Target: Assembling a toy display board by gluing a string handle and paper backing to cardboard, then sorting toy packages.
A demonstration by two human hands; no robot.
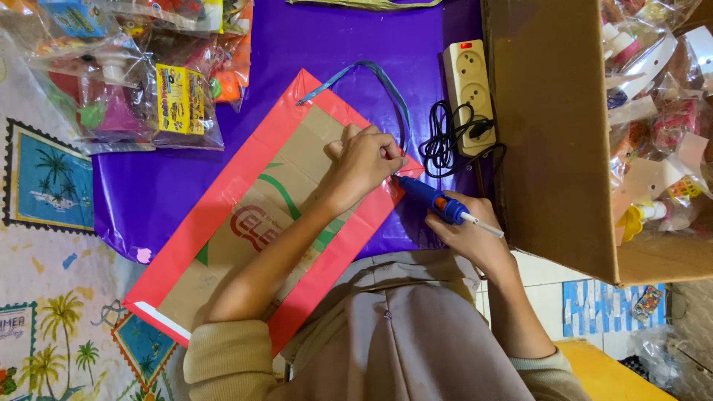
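Fingertips of left hand [365, 162] bent and pinched down on the corner of a flat cardboard panel [256, 223], wrapped along its edges in red glossy paper [223, 194]; green and red print visible on the bare brown face. Panel lying slantwise across a purple sheet [349, 52], low end toward 7 o'clock, high end toward 1 o'clock. Blue ribbon handle [392, 90] looping out from that high end, at 12 o'clock of the pinching fingers. Left forearm stretched along the panel, beige sleeve at the elbow.

Right hand [468, 234] clenched around a blue glue gun [429, 197], nozzle aimed toward 10 o'clock and touching or just short of the panel's corner beside the left fingertips; cannot tell which. White glue stick [484, 225] protruding from the gun's rear toward 4 o'clock. Wrist bent, forearm running down toward 5 o'clock.

At 12 o'clock of the gun, a cream power strip [466, 93] with red switch, black cable [444, 141] bundled beside it. At 3 o'clock, an open cardboard box [549, 126] holding many small toys in clear plastic bags. At 10 o'clock, far corner, more bagged toys [141, 82] heaped on the purple sheet and on a patterned mat [44, 245] with palm-tree prints.
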